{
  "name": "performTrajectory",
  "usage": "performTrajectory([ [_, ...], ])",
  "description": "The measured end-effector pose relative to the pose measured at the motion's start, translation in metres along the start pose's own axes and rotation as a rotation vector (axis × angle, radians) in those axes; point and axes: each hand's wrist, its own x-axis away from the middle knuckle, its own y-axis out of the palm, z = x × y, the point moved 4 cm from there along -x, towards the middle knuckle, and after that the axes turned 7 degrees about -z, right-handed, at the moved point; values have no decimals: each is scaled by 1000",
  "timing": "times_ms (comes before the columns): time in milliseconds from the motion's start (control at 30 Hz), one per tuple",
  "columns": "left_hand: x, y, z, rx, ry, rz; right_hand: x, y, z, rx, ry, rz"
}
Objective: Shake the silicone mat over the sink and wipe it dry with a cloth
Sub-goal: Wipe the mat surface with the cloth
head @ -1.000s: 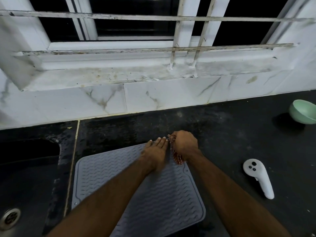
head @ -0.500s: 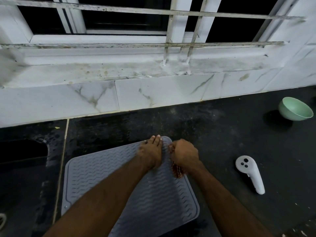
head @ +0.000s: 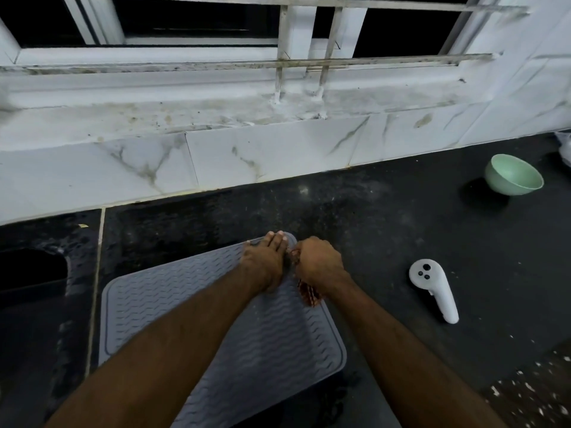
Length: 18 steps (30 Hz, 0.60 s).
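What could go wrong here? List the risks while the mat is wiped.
1. The left hand presses flat on only the far corner of the silicone mat; the near end may slide on the dark counter.
2. The white controller lies right of the mat; a wide stroke by the right hand, gripping the cloth, might knock it.

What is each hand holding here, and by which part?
The right hand grips a bunched reddish cloth; the left hand lies flat on the grey mat's far corner.

Both forearms bare; no sleeves in view.
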Motion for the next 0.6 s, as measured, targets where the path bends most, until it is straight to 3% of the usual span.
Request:
performTrajectory([
  [600, 3, 0, -1, -3, 44, -13, 88, 45, 45, 43, -11, -70],
])
